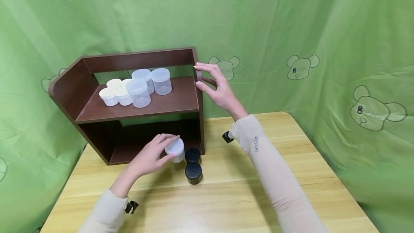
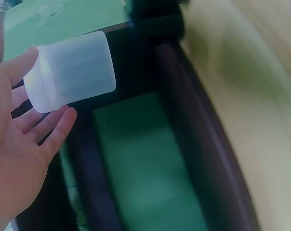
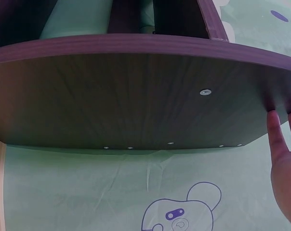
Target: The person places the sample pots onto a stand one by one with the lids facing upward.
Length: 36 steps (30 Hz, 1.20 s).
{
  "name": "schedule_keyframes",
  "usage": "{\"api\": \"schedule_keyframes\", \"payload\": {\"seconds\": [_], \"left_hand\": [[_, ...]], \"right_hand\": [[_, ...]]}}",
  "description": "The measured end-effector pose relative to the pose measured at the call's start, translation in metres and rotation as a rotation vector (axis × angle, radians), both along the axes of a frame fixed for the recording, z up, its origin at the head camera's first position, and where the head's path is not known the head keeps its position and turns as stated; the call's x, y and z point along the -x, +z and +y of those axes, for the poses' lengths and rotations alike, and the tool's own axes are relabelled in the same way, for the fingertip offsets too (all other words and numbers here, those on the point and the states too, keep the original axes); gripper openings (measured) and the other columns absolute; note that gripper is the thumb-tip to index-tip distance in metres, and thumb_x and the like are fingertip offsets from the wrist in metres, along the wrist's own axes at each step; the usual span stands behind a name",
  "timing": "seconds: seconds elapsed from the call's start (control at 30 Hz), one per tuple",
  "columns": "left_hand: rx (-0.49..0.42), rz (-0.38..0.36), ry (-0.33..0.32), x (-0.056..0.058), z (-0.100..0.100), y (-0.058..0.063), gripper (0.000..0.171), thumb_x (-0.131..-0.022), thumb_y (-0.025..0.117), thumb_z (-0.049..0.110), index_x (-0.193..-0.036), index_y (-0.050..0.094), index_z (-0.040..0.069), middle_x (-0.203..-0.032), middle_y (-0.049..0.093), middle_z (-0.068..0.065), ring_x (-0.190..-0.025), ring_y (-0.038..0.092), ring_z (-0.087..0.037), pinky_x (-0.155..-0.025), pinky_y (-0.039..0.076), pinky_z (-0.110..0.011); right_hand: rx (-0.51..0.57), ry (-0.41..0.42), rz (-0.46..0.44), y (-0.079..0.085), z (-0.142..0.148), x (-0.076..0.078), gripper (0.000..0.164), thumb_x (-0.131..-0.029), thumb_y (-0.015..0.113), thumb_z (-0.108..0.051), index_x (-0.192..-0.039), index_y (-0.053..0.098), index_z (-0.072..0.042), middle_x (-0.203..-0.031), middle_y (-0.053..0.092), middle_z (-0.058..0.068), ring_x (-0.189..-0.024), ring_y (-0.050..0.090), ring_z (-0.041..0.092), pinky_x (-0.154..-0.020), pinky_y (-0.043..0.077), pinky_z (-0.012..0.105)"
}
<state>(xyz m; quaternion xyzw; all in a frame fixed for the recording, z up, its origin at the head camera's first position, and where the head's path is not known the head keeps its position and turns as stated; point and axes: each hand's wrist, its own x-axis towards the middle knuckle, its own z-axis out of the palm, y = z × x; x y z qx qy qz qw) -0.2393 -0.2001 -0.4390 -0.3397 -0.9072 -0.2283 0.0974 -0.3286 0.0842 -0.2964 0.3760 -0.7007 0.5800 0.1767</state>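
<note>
My left hand [image 1: 149, 159] pinches a translucent plastic jar [image 1: 176, 150] by its lidded top, just in front of the shelf's lower compartment. In the left wrist view the thumb lies on one side of the lid and the fingers spread along the other; the jar [image 2: 78, 70] looks empty. Two black jars [image 1: 193, 174] stand on the table right beside it. My right hand [image 1: 221, 91] rests its fingertips against the right side panel of the brown wooden shelf [image 1: 139, 115]. Fingers touch the panel's outer face [image 3: 112, 96] in the right wrist view.
On the upper board stand three translucent jars [image 1: 139, 93] and several small white jars [image 1: 109, 97], grouped left of centre. The shelf sits at the back left of the wooden table [image 1: 226, 204]. Green cloth [image 1: 258, 28] hangs behind and at both sides.
</note>
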Motion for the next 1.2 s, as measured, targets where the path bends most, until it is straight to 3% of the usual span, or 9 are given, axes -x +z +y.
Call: {"api": "schedule_keyframes", "payload": {"seconds": [0.2, 0.57, 0.9, 1.2], "left_hand": [[0.011, 0.052, -0.028, -0.004, 0.001, 0.027, 0.058, -0.098, 0.072, 0.034, -0.152, 0.054, 0.020, -0.144, 0.057, -0.005, -0.128, 0.055, -0.022, -0.095, 0.056, -0.042], [-0.026, 0.157, -0.053, -0.010, 0.001, 0.069, 0.061, -0.096, 0.075, 0.031, -0.152, 0.054, 0.018, -0.146, 0.056, -0.006, -0.128, 0.055, -0.023, -0.094, 0.057, -0.043], [-0.057, 0.221, -0.040, -0.009, -0.001, 0.097, 0.061, -0.095, 0.076, 0.027, -0.151, 0.054, 0.017, -0.144, 0.057, -0.008, -0.126, 0.055, -0.024, -0.096, 0.055, -0.045], [-0.091, 0.251, -0.044, -0.004, -0.002, 0.112, 0.060, -0.094, 0.077, 0.023, -0.150, 0.055, 0.013, -0.142, 0.058, -0.009, -0.124, 0.055, -0.025, -0.095, 0.053, -0.044]], "right_hand": [[0.007, -0.004, 0.016, -0.011, 0.001, 0.019, 0.049, -0.099, 0.064, 0.000, -0.147, 0.054, -0.003, -0.157, 0.043, 0.011, -0.142, 0.044, 0.025, -0.117, 0.045, 0.039], [0.012, 0.007, 0.034, -0.014, 0.002, 0.022, 0.048, -0.099, 0.067, -0.006, -0.146, 0.057, -0.012, -0.156, 0.045, 0.002, -0.140, 0.046, 0.018, -0.115, 0.046, 0.035], [0.015, 0.003, 0.016, -0.014, 0.002, 0.022, 0.048, -0.099, 0.067, -0.005, -0.146, 0.057, -0.010, -0.155, 0.045, 0.004, -0.140, 0.046, 0.019, -0.115, 0.046, 0.035], [0.012, -0.006, -0.014, -0.009, 0.000, 0.014, 0.049, -0.099, 0.064, 0.001, -0.146, 0.054, -0.002, -0.157, 0.042, 0.014, -0.141, 0.045, 0.027, -0.117, 0.045, 0.040]]}}
